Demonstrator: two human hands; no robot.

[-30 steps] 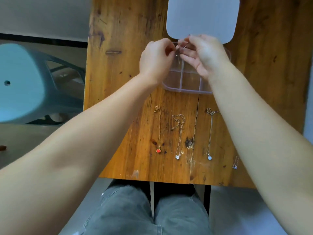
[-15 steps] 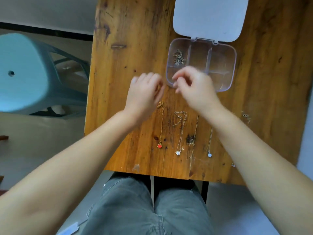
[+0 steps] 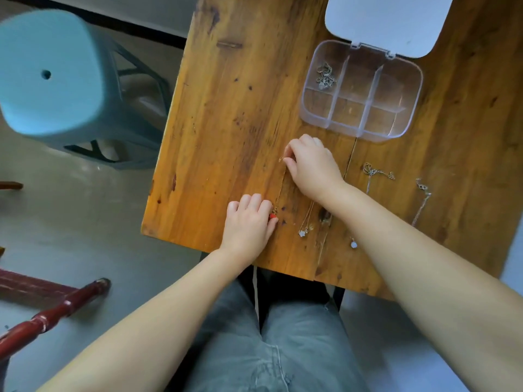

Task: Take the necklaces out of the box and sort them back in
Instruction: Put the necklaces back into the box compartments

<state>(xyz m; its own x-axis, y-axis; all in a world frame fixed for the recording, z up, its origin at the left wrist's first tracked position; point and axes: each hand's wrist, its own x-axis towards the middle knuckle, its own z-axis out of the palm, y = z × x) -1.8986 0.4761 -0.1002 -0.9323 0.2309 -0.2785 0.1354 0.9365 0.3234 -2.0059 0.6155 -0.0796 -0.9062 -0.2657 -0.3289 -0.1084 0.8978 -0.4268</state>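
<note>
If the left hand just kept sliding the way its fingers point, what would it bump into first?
Probably nothing: beyond the left hand there looks to be only bare table. The red-pendant necklace runs just beside that line, so it might be brushed.

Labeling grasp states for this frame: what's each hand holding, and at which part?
Both are on the red-pendant necklace: the left hand at the pendant end, the right hand pinching the clasp end. It lies on the table, not lifted.

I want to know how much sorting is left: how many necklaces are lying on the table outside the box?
4, maybe more under the right forearm: red-pendant necklace between both hands, flower-pendant necklace beside it, round-pendant necklace right of the forearm, silver necklace farthest right.
</note>
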